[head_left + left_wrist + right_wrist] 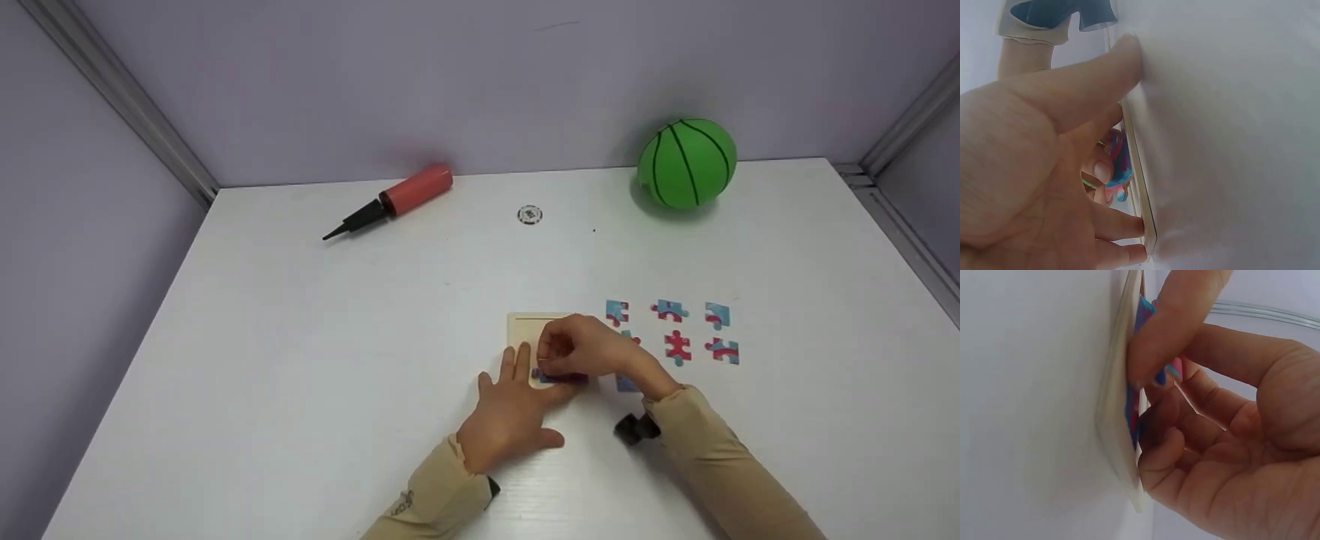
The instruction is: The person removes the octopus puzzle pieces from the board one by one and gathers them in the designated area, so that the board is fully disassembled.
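My left hand (508, 421) lies with its fingers spread over the near left part of a small wooden puzzle tray (519, 330), fingertips at the frame and thumb held out to the side. Over the tray's near right part, my right hand (596, 351) pinches a blue and pink jigsaw piece (1174, 368), mostly hidden by the fingers. Along the near side of the tray lie blue and red jigsaw pieces (552, 378), partly covered by both hands. In the right wrist view, a fingertip of the left hand (1154, 354) presses on these laid pieces.
Several loose jigsaw pieces (677, 347) lie in rows right of the tray, some partly behind the right hand. Farther back are a red and black hand pump (416, 190), a round poker chip (529, 215) and a green ball (686, 163) near the back wall.
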`<state>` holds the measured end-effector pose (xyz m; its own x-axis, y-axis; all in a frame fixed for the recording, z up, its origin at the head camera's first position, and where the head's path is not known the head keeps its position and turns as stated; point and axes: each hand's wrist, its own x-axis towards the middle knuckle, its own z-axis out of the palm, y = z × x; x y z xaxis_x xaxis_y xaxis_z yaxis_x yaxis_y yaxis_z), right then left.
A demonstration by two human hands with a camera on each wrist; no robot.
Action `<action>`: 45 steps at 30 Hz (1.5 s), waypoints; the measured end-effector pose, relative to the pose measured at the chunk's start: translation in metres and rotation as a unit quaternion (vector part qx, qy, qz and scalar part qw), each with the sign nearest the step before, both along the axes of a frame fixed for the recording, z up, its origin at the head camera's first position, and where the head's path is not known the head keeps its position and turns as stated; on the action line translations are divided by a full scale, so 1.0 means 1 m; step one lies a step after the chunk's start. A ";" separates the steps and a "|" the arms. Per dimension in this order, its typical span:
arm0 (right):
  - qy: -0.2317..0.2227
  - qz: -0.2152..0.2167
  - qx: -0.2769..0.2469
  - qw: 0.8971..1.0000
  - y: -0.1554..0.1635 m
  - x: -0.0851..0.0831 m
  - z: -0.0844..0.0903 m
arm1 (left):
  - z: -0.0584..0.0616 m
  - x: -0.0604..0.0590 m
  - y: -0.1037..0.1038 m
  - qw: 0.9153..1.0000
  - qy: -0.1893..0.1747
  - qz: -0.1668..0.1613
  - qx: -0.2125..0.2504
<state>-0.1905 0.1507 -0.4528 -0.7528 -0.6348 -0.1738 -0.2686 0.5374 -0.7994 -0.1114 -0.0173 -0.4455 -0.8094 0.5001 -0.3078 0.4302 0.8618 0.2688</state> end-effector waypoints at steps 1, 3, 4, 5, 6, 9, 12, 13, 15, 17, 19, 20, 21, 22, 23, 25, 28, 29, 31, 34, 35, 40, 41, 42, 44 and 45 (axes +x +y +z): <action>0.000 0.000 0.000 1.000 0.000 0.000 0.000 | 0.000 0.000 0.000 1.000 0.000 -0.001 0.001; 0.000 -0.003 0.001 1.000 0.000 0.001 0.001 | 0.000 0.000 0.001 1.000 0.001 -0.001 0.002; -0.002 -0.005 0.000 1.000 0.000 0.002 0.001 | 0.000 0.000 0.001 1.000 0.002 -0.003 0.001; -0.007 -0.008 -0.003 1.000 0.000 0.002 0.001 | 0.000 0.001 0.001 1.000 0.006 -0.005 -0.002; -0.011 -0.011 -0.006 1.000 0.000 0.002 0.002 | 0.001 0.001 0.001 1.000 0.008 -0.007 -0.004; -0.027 -0.022 -0.016 0.999 0.002 0.002 0.003 | 0.000 0.001 0.002 1.000 0.014 -0.012 -0.014; -0.045 -0.039 -0.029 0.998 0.005 0.000 0.004 | 0.000 0.000 0.002 1.000 0.010 -0.013 -0.016; -0.051 -0.046 -0.033 0.997 0.006 -0.001 0.005 | 0.000 0.000 0.003 1.000 0.008 -0.012 -0.016; -0.059 -0.055 -0.046 0.996 0.009 -0.003 0.006 | 0.001 -0.001 0.003 1.000 0.003 -0.011 -0.011; -0.069 -0.059 -0.060 0.994 0.012 -0.004 0.008 | 0.001 -0.001 0.004 1.000 0.000 -0.010 -0.006; -0.077 -0.057 -0.075 0.993 0.014 -0.006 0.010 | 0.001 -0.001 0.004 1.000 -0.001 -0.009 -0.003; -0.080 -0.053 -0.082 0.992 0.015 -0.006 0.011 | 0.001 -0.001 0.004 1.000 -0.002 -0.009 -0.003; -0.084 -0.050 -0.089 0.991 0.016 -0.006 0.011 | 0.001 -0.001 0.004 1.000 -0.001 -0.009 -0.003; -0.089 -0.048 -0.094 0.990 0.018 -0.006 0.012 | 0.001 -0.001 0.003 1.000 0.000 -0.008 -0.003; -0.091 -0.046 -0.098 0.990 0.019 -0.006 0.013 | 0.001 -0.001 0.003 1.000 0.000 -0.007 -0.002; -0.092 -0.044 -0.098 0.990 0.023 -0.005 0.013 | 0.000 0.000 0.003 1.000 0.003 -0.007 0.002; -0.091 -0.042 -0.093 0.991 0.031 -0.002 0.011 | -0.002 0.000 0.004 1.000 0.000 -0.005 0.011; -0.089 -0.042 -0.092 0.991 0.034 -0.001 0.010 | -0.002 0.000 0.004 1.000 0.000 -0.004 0.012; -0.088 -0.041 -0.092 0.991 0.041 0.002 0.008 | -0.002 0.001 0.005 1.000 -0.001 -0.002 0.013; -0.079 -0.047 -0.085 0.992 0.052 0.004 0.006 | -0.002 0.001 0.005 1.000 0.003 0.001 0.009; -0.074 -0.049 -0.084 0.993 0.056 0.006 0.006 | -0.002 0.001 0.004 1.000 0.002 0.002 0.010; -0.059 -0.060 -0.072 0.994 0.073 0.012 0.004 | -0.002 0.001 0.001 1.000 -0.004 0.008 0.020; -0.060 -0.062 -0.073 0.994 0.076 0.013 0.004 | -0.002 0.001 0.001 1.000 -0.005 0.010 0.021; -0.062 -0.064 -0.070 0.994 0.079 0.014 0.004 | -0.001 0.002 0.001 1.000 -0.007 0.011 0.023; -0.067 -0.067 -0.071 0.993 0.085 0.017 0.005 | -0.001 0.002 0.001 1.000 -0.009 0.014 0.027; -0.073 -0.069 -0.072 0.992 0.088 0.018 0.005 | 0.000 0.003 0.001 1.000 -0.010 0.014 0.025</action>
<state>-0.1724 0.2386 -0.4475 -0.8082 -0.5530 -0.2025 -0.0758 0.4387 -0.8954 -0.1085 -0.0164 -0.4459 -0.8176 0.4923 -0.2986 0.3999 0.8586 0.3207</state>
